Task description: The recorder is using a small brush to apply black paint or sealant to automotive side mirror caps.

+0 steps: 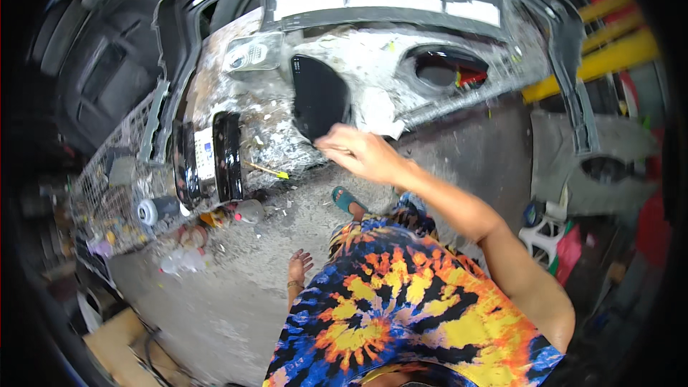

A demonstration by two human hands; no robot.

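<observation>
My right hand (358, 154) reaches over the workbench (265, 86), its fingers bunched at the lower edge of a black curved panel (319, 93); whether it grips the panel is unclear. My left hand (299, 264) hangs low beside my tie-dye shirt, open, with fingers apart. Right of the panel lies crumpled white paper (376, 111). To the left are glossy black trim pieces (228, 158) and a stick with a yellow-green tip (269, 170). A clear plastic container (251, 52) sits behind.
A large grey bumper (387, 7) arches over the bench, near an oval black part (437, 68). Yellow bars (609, 29), grey panels (588, 129) and a white stool (545, 244) are at right. Several bottles (247, 211) are at left; cardboard (122, 344) lies at lower left.
</observation>
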